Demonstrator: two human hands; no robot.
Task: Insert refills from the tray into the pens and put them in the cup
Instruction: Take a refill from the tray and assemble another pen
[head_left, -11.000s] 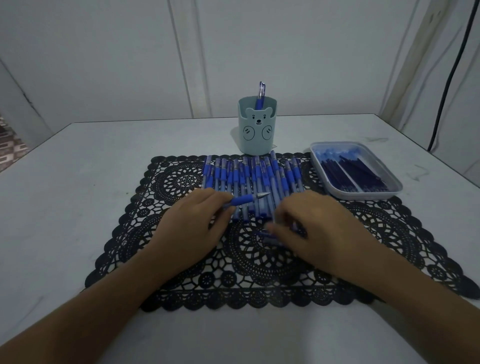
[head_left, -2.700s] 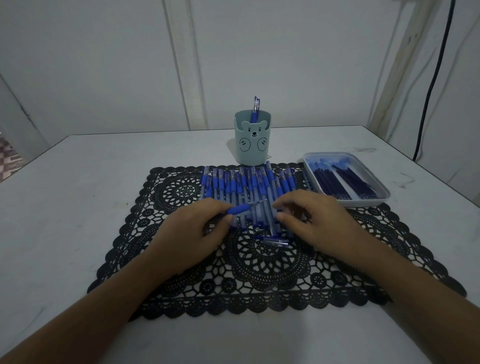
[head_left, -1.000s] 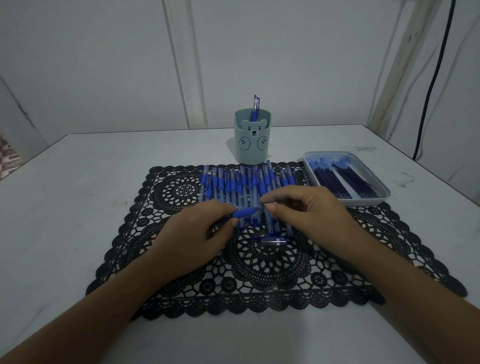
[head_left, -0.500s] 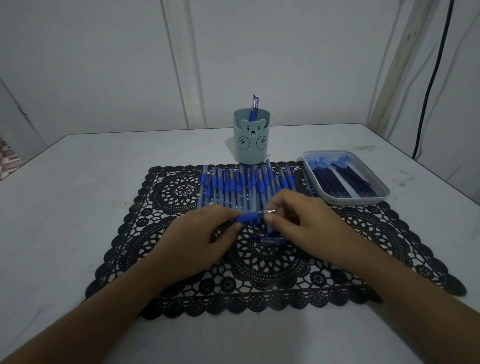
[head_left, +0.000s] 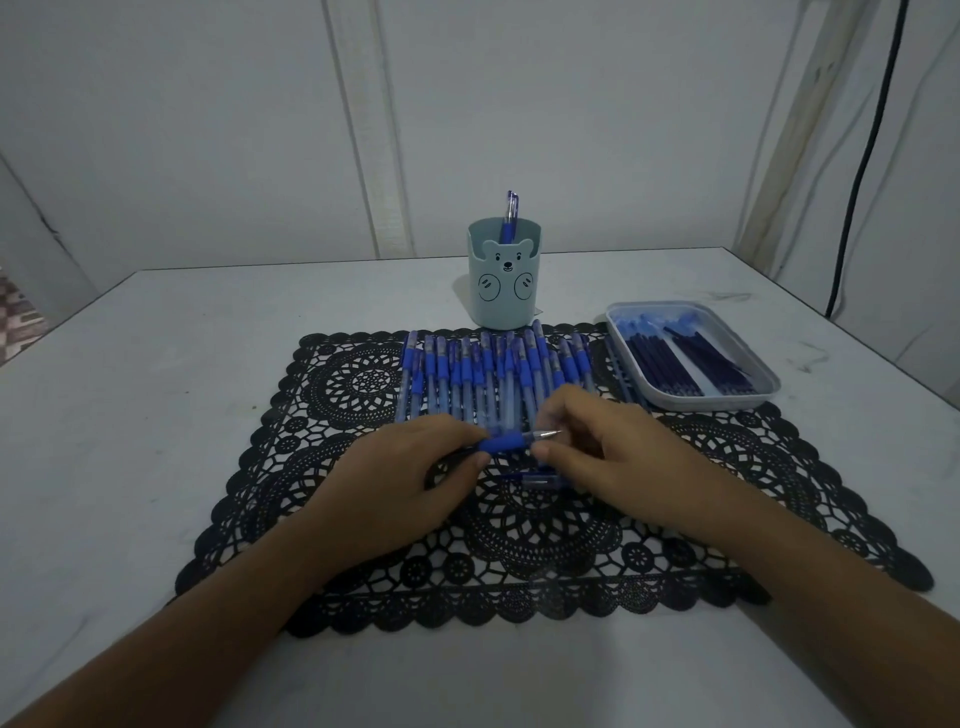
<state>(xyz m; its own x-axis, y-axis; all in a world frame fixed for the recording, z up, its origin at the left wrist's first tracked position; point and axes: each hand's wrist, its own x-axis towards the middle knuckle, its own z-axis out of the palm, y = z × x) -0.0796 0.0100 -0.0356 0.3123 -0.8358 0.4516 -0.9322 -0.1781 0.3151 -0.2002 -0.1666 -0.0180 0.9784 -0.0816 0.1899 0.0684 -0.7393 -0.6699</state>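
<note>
A: Where is the pen (head_left: 511, 441)?
B: It is level above the black lace mat (head_left: 545, 535), just in front of the row of pens (head_left: 493, 374). The left hand (head_left: 410, 467) grips its barrel, and the right hand (head_left: 597, 447) pinches the clear end by the tip.
A: And the cup (head_left: 501, 291)?
B: It stands upright on the counter (head_left: 156, 389) behind the mat, with upright pens (head_left: 510, 213) sticking out. The tray (head_left: 769, 387) sits at the mat's far right corner, with dark refills (head_left: 675, 358) inside.

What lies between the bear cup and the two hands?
In the head view, a row of blue pens lies there, side by side on the mat; left hand and right hand hold another pen.
</note>
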